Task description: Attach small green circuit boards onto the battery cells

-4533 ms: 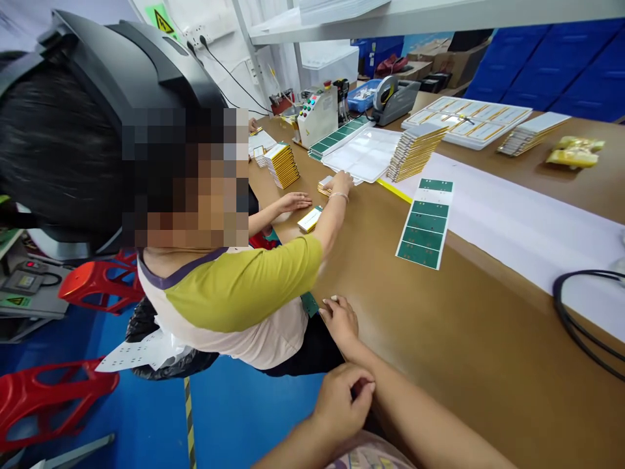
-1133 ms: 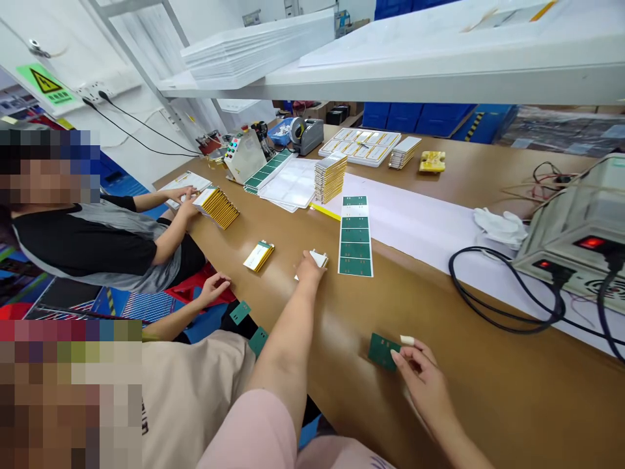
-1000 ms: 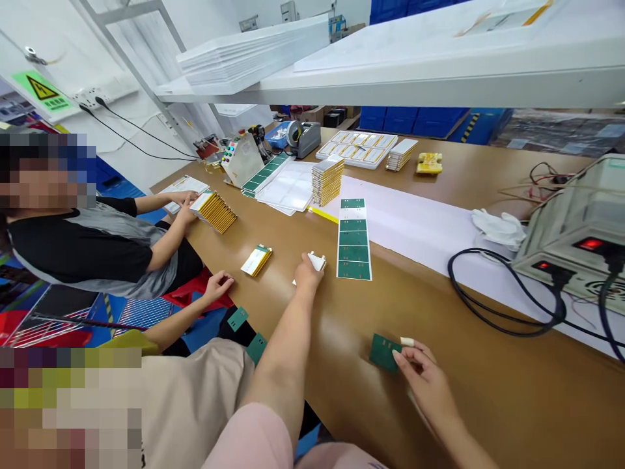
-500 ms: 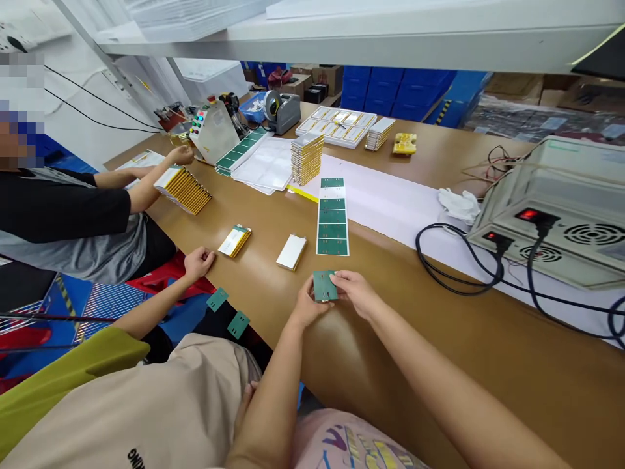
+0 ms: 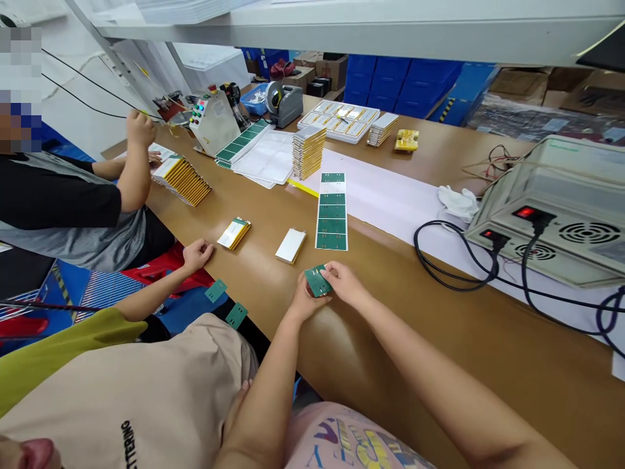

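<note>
Green label (image 5: 317, 281) sits pinched between both hands, left hand (image 5: 303, 301) and right hand (image 5: 344, 285) each with grip clamped on it, just above the worktop (image 5: 439, 326) near a silver pouch (image 5: 291, 245).

"TTERING" on beige shirt (image 5: 131, 404)

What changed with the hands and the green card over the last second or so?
The left hand let go of the silver cell, now lying on the table, and came back to join the right hand. Both now hold the green card, lifted off the table. The green strip stayed put.
</note>
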Available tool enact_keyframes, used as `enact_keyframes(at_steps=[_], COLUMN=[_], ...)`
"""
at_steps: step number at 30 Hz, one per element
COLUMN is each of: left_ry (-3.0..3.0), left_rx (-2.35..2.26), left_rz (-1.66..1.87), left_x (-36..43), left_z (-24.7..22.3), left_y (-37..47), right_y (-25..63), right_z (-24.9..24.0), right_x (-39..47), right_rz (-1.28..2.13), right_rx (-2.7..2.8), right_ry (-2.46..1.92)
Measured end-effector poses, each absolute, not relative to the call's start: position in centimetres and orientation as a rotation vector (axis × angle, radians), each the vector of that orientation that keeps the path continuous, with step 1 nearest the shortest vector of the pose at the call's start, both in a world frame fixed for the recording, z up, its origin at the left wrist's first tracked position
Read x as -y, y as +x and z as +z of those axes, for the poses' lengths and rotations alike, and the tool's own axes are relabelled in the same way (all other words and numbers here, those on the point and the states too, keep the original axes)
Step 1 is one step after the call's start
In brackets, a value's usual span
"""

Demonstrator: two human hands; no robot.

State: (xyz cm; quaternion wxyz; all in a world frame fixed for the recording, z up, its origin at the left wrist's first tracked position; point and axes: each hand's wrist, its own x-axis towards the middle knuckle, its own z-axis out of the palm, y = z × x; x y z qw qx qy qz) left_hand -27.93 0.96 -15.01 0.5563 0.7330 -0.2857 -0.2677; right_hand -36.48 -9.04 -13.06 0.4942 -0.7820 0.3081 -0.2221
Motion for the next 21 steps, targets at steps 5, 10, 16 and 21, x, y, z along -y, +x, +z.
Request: enact_keyframes(at_steps=[5, 10, 16, 21], left_ry=[1.517, 1.377, 1.397, 1.423], left_rx=[0.846, 0.542, 0.467, 0.436], left_rz=[-0.82, -0.781, -0.721, -0.669], left_x=[-1.8, -1.4, -0.5, -0.3], left_z=[-14.4, -14.1, -14.0, -13.9], left_y=[-27.7, -28.4, -28.9, -28.9], right_y=[-36.1, -36.0, -36.3, -36.3], right_z=[-13.1, -12.7, -12.3, -12.5], right_x=[8.7, 8.4, 7.8, 7.6], right_rz=[-0.518, -0.58, -0.607, -0.618], right_rx=[-0.813, -0.891, -0.95, -0.978], right_ry=[-1.881, -1.832, -1.821, -1.823])
